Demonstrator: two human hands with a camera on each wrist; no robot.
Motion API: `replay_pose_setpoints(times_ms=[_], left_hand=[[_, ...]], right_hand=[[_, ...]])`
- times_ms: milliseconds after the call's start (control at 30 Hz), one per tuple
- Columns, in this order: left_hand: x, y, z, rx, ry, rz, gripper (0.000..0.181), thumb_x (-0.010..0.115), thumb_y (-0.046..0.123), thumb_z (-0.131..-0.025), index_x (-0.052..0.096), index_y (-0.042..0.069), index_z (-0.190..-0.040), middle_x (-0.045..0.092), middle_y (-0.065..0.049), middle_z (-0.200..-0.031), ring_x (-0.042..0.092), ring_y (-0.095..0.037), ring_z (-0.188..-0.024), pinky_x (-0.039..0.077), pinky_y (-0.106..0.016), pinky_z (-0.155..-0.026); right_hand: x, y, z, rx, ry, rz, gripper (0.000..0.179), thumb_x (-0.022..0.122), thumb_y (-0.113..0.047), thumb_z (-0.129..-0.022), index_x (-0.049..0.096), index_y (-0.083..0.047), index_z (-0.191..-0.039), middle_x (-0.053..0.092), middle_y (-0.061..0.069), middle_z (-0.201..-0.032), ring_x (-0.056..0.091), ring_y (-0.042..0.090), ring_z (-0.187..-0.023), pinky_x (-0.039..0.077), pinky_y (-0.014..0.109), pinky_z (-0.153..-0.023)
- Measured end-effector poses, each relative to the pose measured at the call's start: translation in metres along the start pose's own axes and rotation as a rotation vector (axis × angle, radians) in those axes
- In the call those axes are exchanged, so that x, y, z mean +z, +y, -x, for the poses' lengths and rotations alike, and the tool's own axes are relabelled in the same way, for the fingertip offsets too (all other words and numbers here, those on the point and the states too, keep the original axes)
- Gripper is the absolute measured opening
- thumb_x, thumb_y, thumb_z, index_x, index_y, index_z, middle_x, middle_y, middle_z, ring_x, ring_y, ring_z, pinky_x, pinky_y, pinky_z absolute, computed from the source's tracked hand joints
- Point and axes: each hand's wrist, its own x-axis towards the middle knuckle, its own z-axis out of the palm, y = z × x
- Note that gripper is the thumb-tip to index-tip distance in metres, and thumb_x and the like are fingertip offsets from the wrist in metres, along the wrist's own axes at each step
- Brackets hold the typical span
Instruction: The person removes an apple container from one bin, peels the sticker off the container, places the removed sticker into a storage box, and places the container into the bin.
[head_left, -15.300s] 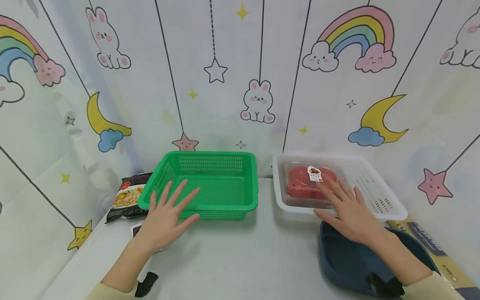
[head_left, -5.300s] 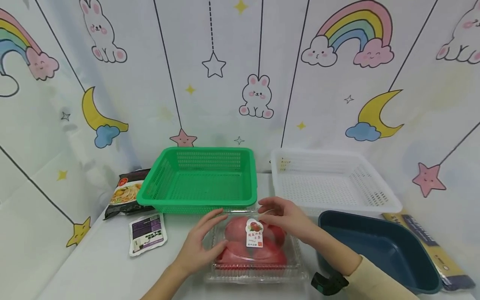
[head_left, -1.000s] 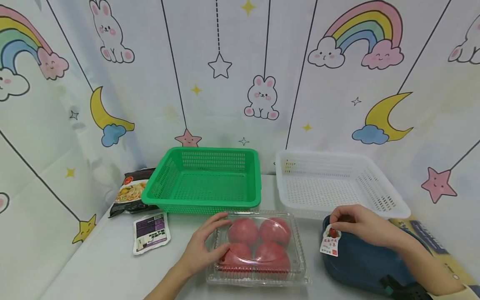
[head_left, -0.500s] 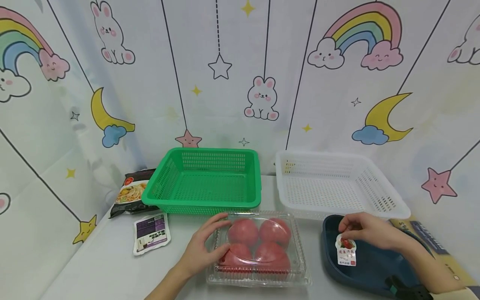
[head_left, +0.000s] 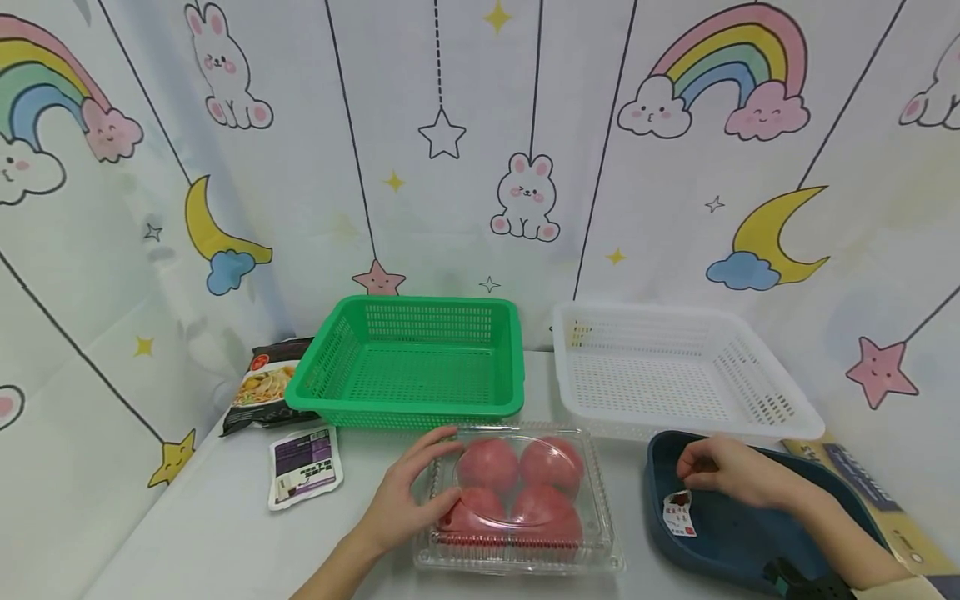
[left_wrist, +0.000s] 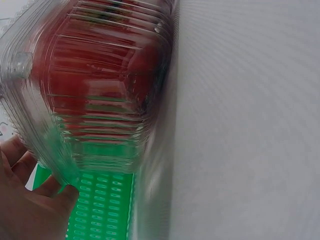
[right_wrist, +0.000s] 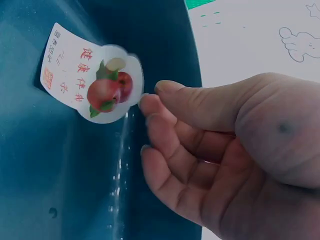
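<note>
Paper label [head_left: 679, 514]: inside the blue basin [head_left: 731, 533], near its left wall — whether settled flat, hard to tell. Apparently let go by the right hand [head_left: 738, 472], with fingertips loosely curled just beside, pinching nothing. Peeling and discarding probably done. Left over, by the look: clear box [head_left: 517, 500], closed, four red fruits [head_left: 487, 464] inside. Against its left side: left hand [head_left: 397, 508], relaxed, likely steadying. Behind, on the bench [head_left: 225, 533]: green basket [head_left: 420, 375], white basket [head_left: 652, 387] — no fruit in either.
</note>
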Motion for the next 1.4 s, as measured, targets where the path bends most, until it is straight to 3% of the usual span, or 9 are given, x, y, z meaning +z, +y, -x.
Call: replay_pose_setpoints(times_ms=[200, 433, 900, 1400], left_hand=[[0.000, 0.000, -0.001, 0.009, -0.001, 0.000, 0.048, 0.075, 0.013, -0.086, 0.064, 0.010, -0.133, 0.050, -0.016, -0.147, 0.043, -0.032, -0.139, 0.039, -0.069, -0.102], [0.000, -0.001, 0.001, 0.002, 0.001, -0.005, 0.048, 0.076, 0.014, -0.086, 0.064, 0.011, -0.133, 0.051, -0.015, -0.147, 0.043, -0.031, -0.139, 0.039, -0.067, -0.103], [0.001, -0.001, 0.001, 0.002, 0.005, -0.014, 0.048, 0.076, 0.014, -0.087, 0.064, 0.012, -0.133, 0.050, -0.005, -0.149, 0.043, -0.031, -0.139, 0.041, -0.065, -0.103], [0.000, 0.000, 0.000, 0.014, 0.004, -0.011, 0.048, 0.076, 0.012, -0.087, 0.064, 0.011, -0.133, 0.051, -0.012, -0.147, 0.043, -0.032, -0.139, 0.041, -0.063, -0.104]], right_hand=[[-0.003, 0.002, 0.001, 0.035, -0.018, 0.011, 0.018, 0.066, -0.009, -0.098, 0.068, 0.004, -0.110, 0.068, 0.005, -0.101, 0.063, 0.006, -0.086, 0.055, 0.028, -0.070], [-0.007, -0.003, 0.007, 0.000, 0.022, 0.011, 0.022, 0.065, -0.014, -0.099, 0.067, 0.004, -0.112, 0.069, 0.006, -0.102, 0.063, 0.005, -0.086, 0.055, 0.027, -0.069], [-0.012, -0.038, 0.008, -0.077, 0.110, -0.050, 0.029, 0.063, -0.014, -0.101, 0.062, 0.006, -0.123, 0.066, 0.011, -0.112, 0.062, 0.007, -0.092, 0.057, 0.023, -0.077], [0.010, -0.074, -0.012, -0.190, 0.171, -0.212, 0.036, 0.063, -0.012, -0.101, 0.056, 0.006, -0.131, 0.066, 0.011, -0.112, 0.066, 0.017, -0.097, 0.059, 0.027, -0.081]])
